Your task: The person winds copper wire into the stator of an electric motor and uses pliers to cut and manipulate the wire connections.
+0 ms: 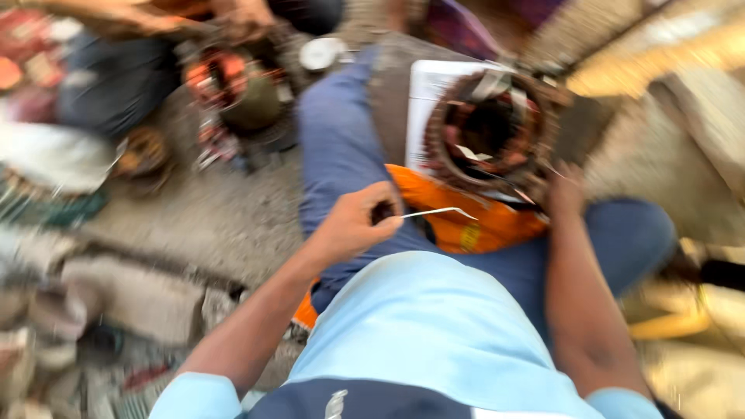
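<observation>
Whole frame is motion-blurred, so we keep to the coarse stuff. Upper left of the frame: a second motor stator [233,97] with orange and copper windings sits on the grey ground [209,213], and another person's hands [244,17] are at its top edge. A white round lid-like thing [320,53] lies just right of it; we cannot tell what it is. Left edge holds blurred clutter; lower left has pale rubble-like pieces [116,299].

Centre and right: our legs in blue trousers [341,147] fill the middle, with an orange cloth [466,221] across the lap. The round stator [490,136], dark core with copper coils, rests on the lap in the upper centre-right, a white board [427,93] under it.

Open room: bare ground lies between the left knee and the second stator. The right side is tight, boxed in by knee and yellowish blurred shapes.

Left hand [358,221], mid-frame, fingers pinched on the near end of a thin pale wire [438,211] whose free end points right toward the stator, just short of it. Forearm rises from lower left, wrist bent inward.

Right hand [566,190] lies against the stator's lower right rim, forearm straight up from the lower right; we cannot tell whether it is clenched or loose.
</observation>
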